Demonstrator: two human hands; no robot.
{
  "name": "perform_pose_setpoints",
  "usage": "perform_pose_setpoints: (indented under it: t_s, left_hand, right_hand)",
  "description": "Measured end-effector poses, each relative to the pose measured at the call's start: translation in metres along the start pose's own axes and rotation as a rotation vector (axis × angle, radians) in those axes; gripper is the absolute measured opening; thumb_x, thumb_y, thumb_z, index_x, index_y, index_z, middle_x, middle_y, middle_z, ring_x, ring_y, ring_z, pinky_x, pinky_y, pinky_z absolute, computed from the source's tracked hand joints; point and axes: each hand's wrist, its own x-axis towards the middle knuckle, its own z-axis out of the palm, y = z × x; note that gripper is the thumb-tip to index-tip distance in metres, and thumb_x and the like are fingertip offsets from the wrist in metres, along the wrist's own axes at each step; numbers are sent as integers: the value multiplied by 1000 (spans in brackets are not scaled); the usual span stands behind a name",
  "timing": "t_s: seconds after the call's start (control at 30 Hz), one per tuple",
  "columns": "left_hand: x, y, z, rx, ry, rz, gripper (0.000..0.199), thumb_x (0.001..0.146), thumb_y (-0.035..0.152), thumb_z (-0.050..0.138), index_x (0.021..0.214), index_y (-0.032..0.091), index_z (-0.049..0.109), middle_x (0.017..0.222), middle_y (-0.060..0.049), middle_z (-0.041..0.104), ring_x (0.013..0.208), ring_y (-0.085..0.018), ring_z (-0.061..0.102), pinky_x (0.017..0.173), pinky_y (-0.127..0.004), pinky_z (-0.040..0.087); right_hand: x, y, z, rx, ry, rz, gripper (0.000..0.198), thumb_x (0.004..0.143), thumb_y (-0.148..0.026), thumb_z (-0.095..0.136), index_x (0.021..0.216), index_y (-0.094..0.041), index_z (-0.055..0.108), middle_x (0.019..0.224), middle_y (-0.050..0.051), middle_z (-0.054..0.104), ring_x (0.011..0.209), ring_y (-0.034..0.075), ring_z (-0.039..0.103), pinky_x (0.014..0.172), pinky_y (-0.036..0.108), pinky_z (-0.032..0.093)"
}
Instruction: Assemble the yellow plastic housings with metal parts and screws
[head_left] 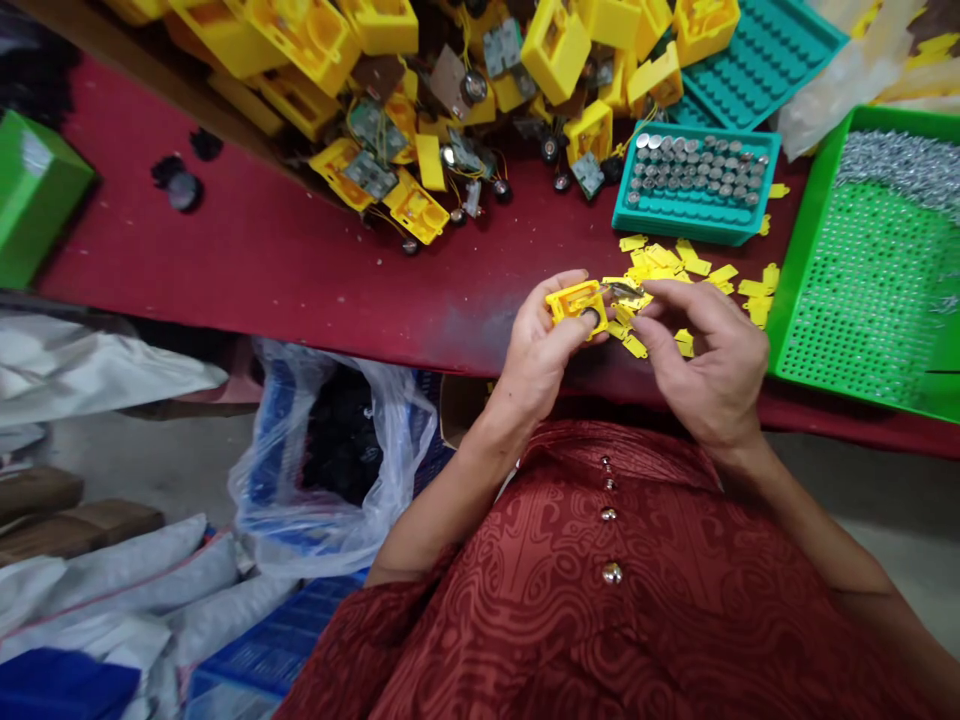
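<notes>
My left hand (pixel 541 345) is closed around a small yellow plastic housing (pixel 576 300), its hollow side turned up. The thumb presses on a round black speaker (pixel 590 318) inside it. Just right of the housing, a thin dark part (pixel 622 289), seen nearly edge-on and too small to make out fully, meets the fingertips of my right hand (pixel 701 350). That hand's thumb and forefinger are bent towards each other. Beneath and beyond both hands lie several flat yellow plastic tabs (pixel 660 262), loose on the red tabletop (pixel 360 285).
A teal tray (pixel 694 235) holds rows of button cells. Right of it stands a green perforated basket (pixel 814 300) with small metal screws. Yellow housings (pixel 555 50) with wired circuit boards are heaped at the back. A plastic-lined blue crate (pixel 274 430) sits below the table edge.
</notes>
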Motion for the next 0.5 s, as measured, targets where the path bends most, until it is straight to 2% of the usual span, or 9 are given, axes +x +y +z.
perform_pose_setpoints:
  t_s: [0.1, 0.2, 0.33, 0.5]
  left_hand:
    - [2, -6, 0, 36, 17, 63, 56, 69, 28, 91, 114, 22, 58, 104, -2, 80, 90, -19, 81, 72, -26, 61]
    - [3, -8, 0, 27, 10, 76, 55, 68, 24, 91, 112, 22, 58, 104, -1, 80, 81, -15, 80, 69, -23, 62]
    - [8, -7, -4, 35, 26, 97, 54, 67, 23, 91, 111, 22, 59, 107, -1, 80, 86, -16, 83, 69, -21, 63]
    - [16, -8, -14, 73, 67, 110, 56, 63, 25, 90, 111, 21, 61, 106, -2, 79, 94, -20, 84, 68, -22, 64]
  right_hand:
    - [-3, 9, -6, 34, 56, 34, 22, 104, -27, 70, 124, -20, 77, 100, 5, 76, 89, 14, 73, 80, 29, 61]
    - [-6, 18, -6, 52, 88, 58, 24, 105, -30, 69, 126, -21, 75, 102, 5, 75, 90, 14, 72, 82, 30, 61]
    - [-9, 24, -3, 49, 109, 49, 24, 106, -33, 68, 127, -22, 75, 103, 5, 74, 90, 14, 71, 81, 30, 60]
    - [-9, 25, 1, 63, 119, 21, 23, 104, -27, 69, 126, -23, 75, 100, 3, 74, 86, 12, 71, 77, 26, 59]
